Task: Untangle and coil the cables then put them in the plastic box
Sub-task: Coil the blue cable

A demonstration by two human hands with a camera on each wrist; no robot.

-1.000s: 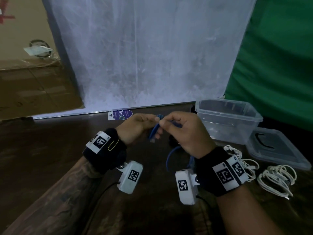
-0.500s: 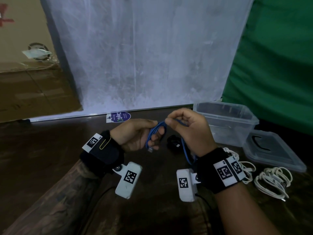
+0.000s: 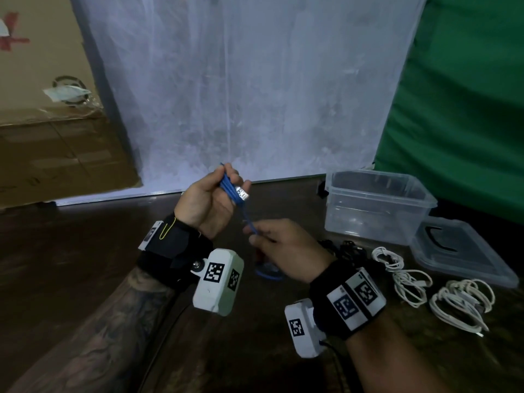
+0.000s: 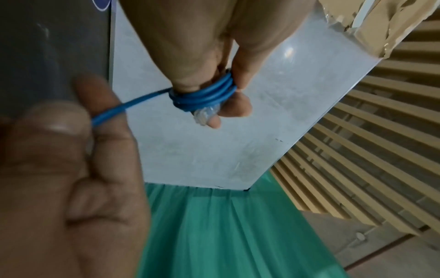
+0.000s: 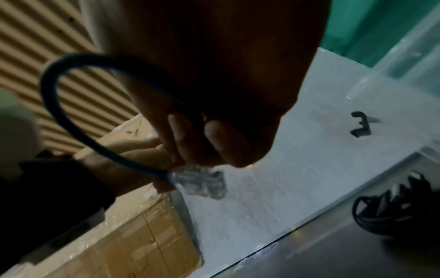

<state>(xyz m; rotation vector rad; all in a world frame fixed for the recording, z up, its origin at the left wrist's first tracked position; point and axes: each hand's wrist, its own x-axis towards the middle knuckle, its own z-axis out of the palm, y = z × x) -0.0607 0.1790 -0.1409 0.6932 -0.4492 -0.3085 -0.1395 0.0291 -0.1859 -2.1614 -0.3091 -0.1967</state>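
Observation:
My left hand (image 3: 231,184) is raised palm up and grips a small coil of blue cable (image 3: 228,184). A clear plug (image 3: 243,193) sticks out past its fingers. The left wrist view shows the coil (image 4: 204,94) wound tight between thumb and fingers, with the plug (image 4: 205,114) at its end. A taut strand runs down to my right hand (image 3: 255,234), which pinches it (image 4: 107,112). Below that hand the rest of the cable hangs in a loop (image 5: 71,112) ending in a second clear plug (image 5: 197,180). The clear plastic box (image 3: 377,205) stands open to the right.
The box lid (image 3: 459,251) lies flat right of the box. Two bundles of white cable (image 3: 402,276) (image 3: 462,304) and a black cable (image 3: 343,248) lie on the dark table (image 3: 85,251) near my right wrist. A white board and cardboard stand behind.
My left hand has lifted and turned palm up with the blue coil. My right hand has dropped lower and drawn the strand between them taut.

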